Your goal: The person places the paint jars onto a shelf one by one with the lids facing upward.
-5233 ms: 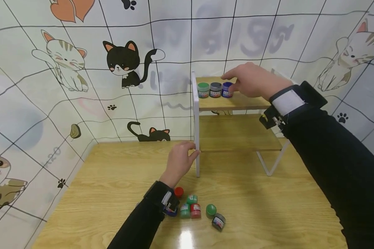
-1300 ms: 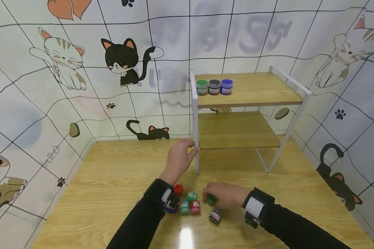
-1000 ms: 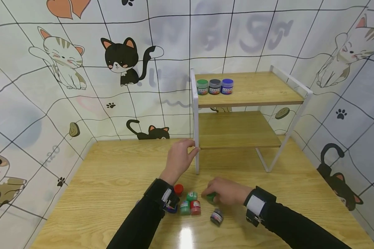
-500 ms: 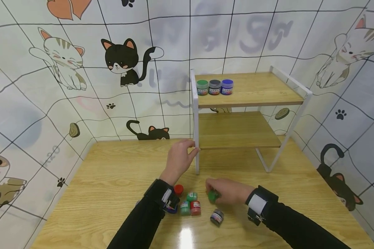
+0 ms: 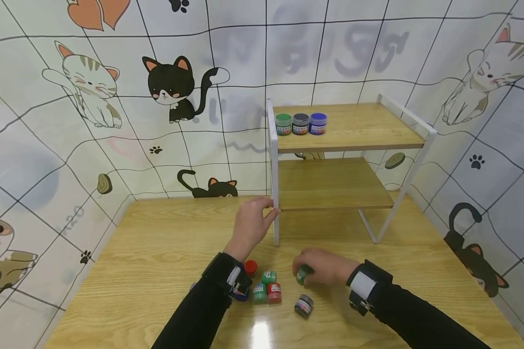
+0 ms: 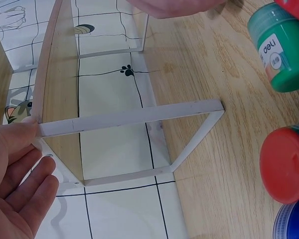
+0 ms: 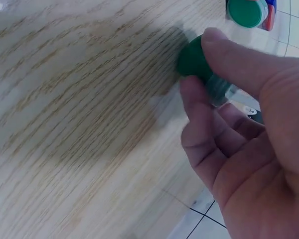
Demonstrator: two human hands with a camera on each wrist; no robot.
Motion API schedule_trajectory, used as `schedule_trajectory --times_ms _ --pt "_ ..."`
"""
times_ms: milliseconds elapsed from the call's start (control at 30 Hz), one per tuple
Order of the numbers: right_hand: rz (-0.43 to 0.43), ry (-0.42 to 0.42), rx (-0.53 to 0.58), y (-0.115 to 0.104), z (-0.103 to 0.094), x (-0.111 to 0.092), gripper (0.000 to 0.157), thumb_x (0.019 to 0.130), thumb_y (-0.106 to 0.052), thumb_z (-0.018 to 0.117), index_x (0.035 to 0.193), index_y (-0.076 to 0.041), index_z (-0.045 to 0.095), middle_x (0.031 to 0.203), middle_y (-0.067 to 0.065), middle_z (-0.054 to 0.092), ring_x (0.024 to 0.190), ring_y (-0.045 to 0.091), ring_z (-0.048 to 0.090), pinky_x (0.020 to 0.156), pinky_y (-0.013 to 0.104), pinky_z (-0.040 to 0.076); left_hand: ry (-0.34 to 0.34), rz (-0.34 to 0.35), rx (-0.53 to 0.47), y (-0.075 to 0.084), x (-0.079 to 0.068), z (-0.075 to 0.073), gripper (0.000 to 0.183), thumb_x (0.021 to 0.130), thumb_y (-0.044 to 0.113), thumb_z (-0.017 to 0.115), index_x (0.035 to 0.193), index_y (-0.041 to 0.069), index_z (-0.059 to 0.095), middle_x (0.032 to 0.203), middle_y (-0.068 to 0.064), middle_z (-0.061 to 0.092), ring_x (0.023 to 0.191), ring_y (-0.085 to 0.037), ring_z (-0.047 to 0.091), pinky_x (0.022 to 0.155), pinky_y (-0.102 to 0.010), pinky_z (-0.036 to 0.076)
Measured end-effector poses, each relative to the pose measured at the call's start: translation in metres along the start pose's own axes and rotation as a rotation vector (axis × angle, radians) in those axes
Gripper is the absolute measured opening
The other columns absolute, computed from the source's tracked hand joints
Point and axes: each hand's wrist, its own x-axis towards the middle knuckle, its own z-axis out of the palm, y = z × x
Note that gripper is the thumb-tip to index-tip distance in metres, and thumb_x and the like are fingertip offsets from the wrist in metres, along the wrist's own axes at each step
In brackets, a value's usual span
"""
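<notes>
My left hand (image 5: 250,224) pinches the white side frame (image 5: 274,213) of a two-tier wooden shelf; in the left wrist view its thumb lies against the frame's edge with the other fingers curled. Low over the table, my right hand (image 5: 329,266) grips a small green-lidded paint jar (image 5: 302,275). The right wrist view shows thumb and index finger around the green lid (image 7: 193,57), the jar tilted and its body partly hidden by the fingers. A dark paint jar (image 5: 303,306) lies on its side just in front of that hand.
On the top shelf board stand green (image 5: 283,124), black (image 5: 300,124) and blue (image 5: 318,124) jars in a row at the left. Loose jars, red (image 5: 250,267), green (image 5: 259,293), red (image 5: 274,293) and blue (image 5: 241,295), lie near my left wrist. A cat-print wall backs the table.
My right hand has left the blue jar on the top shelf, come down to the table and taken hold of the green jar, shifting it slightly right. The left hand has stayed put.
</notes>
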Motion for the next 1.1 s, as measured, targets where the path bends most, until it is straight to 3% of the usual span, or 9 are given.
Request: schedule_trajectory --times_ms 167,300,400,533,733,1100 --pt "-0.028 -0.002 -0.005 -0.001 -0.003 -0.001 0.023 0.082 -0.008 0.071 0.1 -0.023 0.068 0.104 -0.006 0.058 0.098 0.013 0.052 0.089 0.041 0.048 -0.001 -0.004 0.0 0.0 0.0 0.001 0.018 0.088 0.028 0.07 0.097 0.012 0.071 0.099 -0.002 0.071 0.092 -0.016 0.066 0.07 -0.032 0.056" --pt "-0.06 -0.01 -0.002 -0.001 -0.006 -0.002 0.013 0.089 -0.013 0.066 0.098 -0.021 0.07 0.1 -0.008 0.06 0.095 0.011 0.053 0.087 0.039 0.048 -0.001 -0.006 -0.004 0.0 0.0 0.001 0.018 0.088 0.027 0.07 0.098 0.012 0.071 0.098 -0.002 0.071 0.092 -0.016 0.065 0.071 -0.033 0.056" --pt "-0.047 -0.011 0.0 -0.001 -0.008 -0.002 0.014 0.091 -0.018 0.063 0.104 -0.017 0.068 0.104 -0.006 0.062 0.097 0.011 0.054 0.088 0.039 0.049 0.001 -0.006 -0.01 0.001 0.0 0.001 0.018 0.087 0.026 0.07 0.097 0.011 0.071 0.098 -0.003 0.071 0.092 -0.016 0.065 0.072 -0.033 0.056" --pt "-0.001 0.001 -0.012 0.0 -0.009 -0.002 0.022 0.088 -0.018 0.067 0.109 -0.014 0.065 0.11 -0.002 0.062 0.102 0.014 0.055 0.092 0.042 0.048 0.0 -0.008 -0.013 0.001 0.0 0.0 0.019 0.088 0.027 0.07 0.097 0.011 0.071 0.099 -0.003 0.071 0.093 -0.017 0.065 0.073 -0.033 0.056" --pt "-0.039 0.005 -0.034 0.004 -0.01 0.0 0.02 0.085 -0.013 0.07 0.104 -0.018 0.068 0.106 -0.005 0.064 0.099 0.012 0.055 0.093 0.043 0.047 -0.004 -0.012 -0.014 0.001 0.0 0.0 0.019 0.088 0.027 0.07 0.098 0.011 0.071 0.1 -0.004 0.071 0.094 -0.017 0.066 0.073 -0.034 0.056" --pt "-0.034 -0.016 -0.031 0.003 -0.013 0.001 0.028 0.08 0.001 0.069 0.1 -0.018 0.07 0.105 -0.007 0.067 0.099 0.012 0.056 0.091 0.043 0.048 -0.006 -0.018 -0.019 0.003 0.0 -0.001 0.02 0.087 0.027 0.07 0.099 0.011 0.071 0.1 -0.004 0.071 0.094 -0.018 0.066 0.072 -0.034 0.056"
